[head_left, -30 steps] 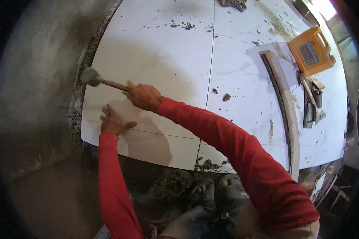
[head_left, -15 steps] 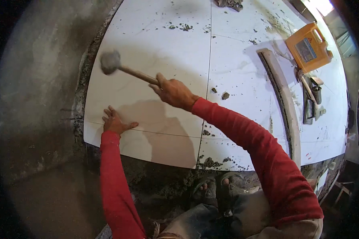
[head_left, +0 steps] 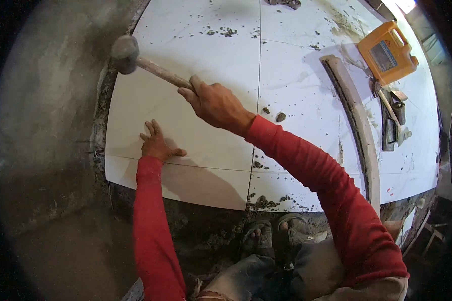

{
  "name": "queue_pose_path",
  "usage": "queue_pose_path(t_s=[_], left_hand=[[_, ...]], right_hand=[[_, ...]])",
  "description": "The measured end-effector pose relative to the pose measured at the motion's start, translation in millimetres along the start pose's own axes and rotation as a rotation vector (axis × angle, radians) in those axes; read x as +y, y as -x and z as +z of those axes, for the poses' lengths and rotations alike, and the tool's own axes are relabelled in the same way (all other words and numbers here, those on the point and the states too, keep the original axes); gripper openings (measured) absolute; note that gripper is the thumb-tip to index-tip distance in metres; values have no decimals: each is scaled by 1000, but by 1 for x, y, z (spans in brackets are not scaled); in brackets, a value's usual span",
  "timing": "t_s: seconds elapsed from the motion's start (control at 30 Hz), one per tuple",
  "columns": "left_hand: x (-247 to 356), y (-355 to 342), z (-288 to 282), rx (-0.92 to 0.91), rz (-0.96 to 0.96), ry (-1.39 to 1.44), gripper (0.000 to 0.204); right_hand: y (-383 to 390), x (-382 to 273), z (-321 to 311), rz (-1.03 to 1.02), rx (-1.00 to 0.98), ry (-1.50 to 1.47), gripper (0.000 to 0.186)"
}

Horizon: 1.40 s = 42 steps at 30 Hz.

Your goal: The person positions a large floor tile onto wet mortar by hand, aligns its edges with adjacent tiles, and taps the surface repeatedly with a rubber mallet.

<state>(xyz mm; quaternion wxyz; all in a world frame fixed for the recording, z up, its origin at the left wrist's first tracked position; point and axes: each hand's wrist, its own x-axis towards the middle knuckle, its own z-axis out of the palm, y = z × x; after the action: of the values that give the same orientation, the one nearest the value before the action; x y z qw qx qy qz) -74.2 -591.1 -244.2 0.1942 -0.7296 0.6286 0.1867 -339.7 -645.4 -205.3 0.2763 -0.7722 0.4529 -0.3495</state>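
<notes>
Fingers of the right hand are wrapped tight around the wooden handle of a rubber mallet, whose long axis runs up and to the left from the fist, its head raised over the far left corner of the white tile. Spread flat and holding nothing, the left hand presses on the same tile (nearer the person), just below the mallet head.
</notes>
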Motion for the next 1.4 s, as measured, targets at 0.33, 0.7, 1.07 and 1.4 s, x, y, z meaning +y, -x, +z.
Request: queue_pose_path(t_s=[0.33, 0.7, 1.07, 1.4], left_hand=[[-1, 3, 4, 0, -6, -11, 173], [-2, 4, 1, 8, 9, 13, 174], [-7, 3, 6, 0, 16, 17, 176], [-6, 0, 2, -7, 50, -12, 174]], right_hand=[[19, 14, -2, 57, -29, 16, 37], [27, 23, -28, 239, -73, -6, 36], [31, 31, -29, 187, -107, 162, 33], [28, 34, -53, 249, -98, 144, 40]])
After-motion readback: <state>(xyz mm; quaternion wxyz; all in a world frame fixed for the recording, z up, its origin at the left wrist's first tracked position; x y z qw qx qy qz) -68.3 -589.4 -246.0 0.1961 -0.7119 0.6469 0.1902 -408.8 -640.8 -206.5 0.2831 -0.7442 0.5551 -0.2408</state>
